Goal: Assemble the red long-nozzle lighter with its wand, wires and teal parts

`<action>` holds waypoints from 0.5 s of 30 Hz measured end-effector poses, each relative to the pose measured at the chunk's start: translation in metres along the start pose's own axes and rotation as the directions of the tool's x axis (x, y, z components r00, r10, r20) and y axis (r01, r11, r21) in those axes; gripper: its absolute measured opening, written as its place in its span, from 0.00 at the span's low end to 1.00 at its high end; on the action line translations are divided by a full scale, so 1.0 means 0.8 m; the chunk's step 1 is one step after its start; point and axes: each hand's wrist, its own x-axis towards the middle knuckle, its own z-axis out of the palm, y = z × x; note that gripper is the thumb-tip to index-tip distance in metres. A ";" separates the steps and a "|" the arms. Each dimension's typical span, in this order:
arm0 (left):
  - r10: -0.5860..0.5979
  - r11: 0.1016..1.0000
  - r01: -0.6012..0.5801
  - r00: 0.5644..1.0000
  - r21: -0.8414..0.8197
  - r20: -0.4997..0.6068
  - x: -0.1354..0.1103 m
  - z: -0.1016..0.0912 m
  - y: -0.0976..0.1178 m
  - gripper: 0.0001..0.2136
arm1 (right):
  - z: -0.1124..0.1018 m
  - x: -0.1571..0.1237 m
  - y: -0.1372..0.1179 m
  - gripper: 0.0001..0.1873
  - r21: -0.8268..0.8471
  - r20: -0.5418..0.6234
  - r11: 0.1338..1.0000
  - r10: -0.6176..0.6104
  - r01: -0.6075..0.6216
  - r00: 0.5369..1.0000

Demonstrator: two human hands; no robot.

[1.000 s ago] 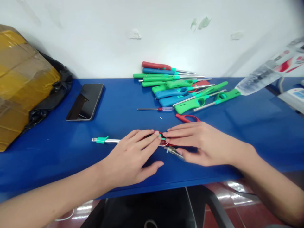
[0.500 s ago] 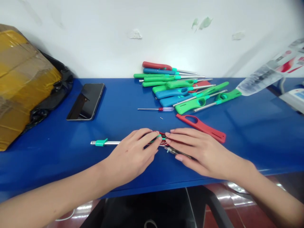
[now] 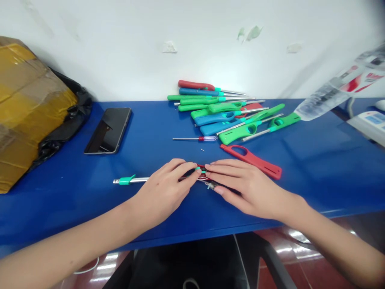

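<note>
My left hand (image 3: 164, 192) and my right hand (image 3: 243, 186) meet fingertip to fingertip over an opened long-nosed gas lighter (image 3: 132, 180) lying on the blue table (image 3: 315, 160). Its metal tube with a teal clip sticks out to the left of my left hand. Both hands pinch small red and teal parts of the lighter's body, mostly hidden under the fingers. A loose red handle shell (image 3: 251, 160) lies just behind my right hand.
A pile of green, blue and red lighters (image 3: 228, 110) lies at the back. A small screwdriver (image 3: 195, 139) and a tiny screw (image 3: 202, 150) lie in front of it. A black phone (image 3: 108, 129), a taped cardboard box (image 3: 27, 100) and a plastic package (image 3: 337, 90) stand around.
My right hand drew back toward me, uncovering the red handle shell behind it. Both hands stay pinched on the lighter's middle, and the view shifted slightly.
</note>
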 end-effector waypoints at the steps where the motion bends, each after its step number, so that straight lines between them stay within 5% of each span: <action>1: -0.004 1.000 0.004 1.000 0.001 0.001 0.000 0.000 -0.001 0.13 | 0.000 -0.001 0.001 0.19 0.036 0.001 0.999 0.006 -0.006 1.000; 10: -0.017 1.000 0.017 1.000 0.014 0.011 -0.001 0.001 0.000 0.14 | 0.005 -0.006 -0.004 0.20 0.115 -0.015 0.993 0.034 -0.032 0.999; 15: -0.020 1.000 0.020 1.000 0.010 0.016 0.000 0.001 -0.002 0.14 | 0.008 -0.001 0.000 0.22 0.205 -0.082 0.951 0.251 -0.230 0.964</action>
